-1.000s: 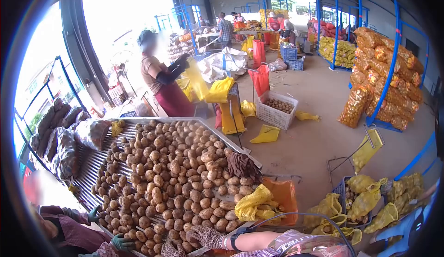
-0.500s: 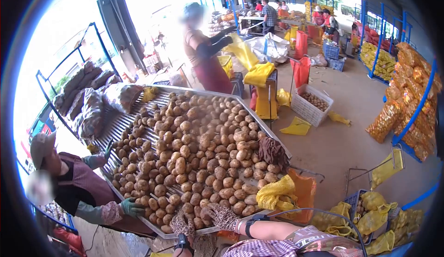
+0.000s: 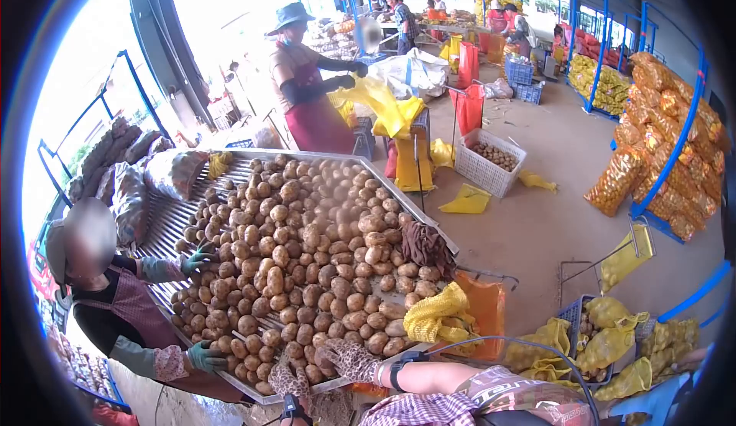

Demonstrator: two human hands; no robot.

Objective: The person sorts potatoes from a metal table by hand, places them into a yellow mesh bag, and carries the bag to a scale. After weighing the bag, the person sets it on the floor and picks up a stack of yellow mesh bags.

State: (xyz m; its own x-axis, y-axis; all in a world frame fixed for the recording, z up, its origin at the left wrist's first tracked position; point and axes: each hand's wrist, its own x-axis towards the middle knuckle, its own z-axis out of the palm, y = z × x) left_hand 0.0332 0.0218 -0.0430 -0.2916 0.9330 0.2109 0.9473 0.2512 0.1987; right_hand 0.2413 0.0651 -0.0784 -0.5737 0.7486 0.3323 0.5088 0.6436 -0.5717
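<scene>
Vs prev frame, co-worker's far hand (image 3: 199, 258) moved in over potatoes (image 3: 326, 275) on table (image 3: 170, 205). L hand (image 3: 290, 382) + R hand (image 3: 351, 358) on potatoes, table's near edge; finger grip: can't tell.

1. Potatoes (image 3: 274, 280) cover much of a slatted metal bench (image 3: 165, 210)
2. Left hand (image 3: 290, 382) and right hand (image 3: 346, 359), both leopard-print-gloved, rest on potatoes along the near side
3. A co-worker (image 3: 129, 303) wearing green gloves (image 3: 205, 357) reaches in from the left
4. Yellow mesh bag (image 3: 438, 309) lies near a brown cloth (image 3: 425, 248)
</scene>
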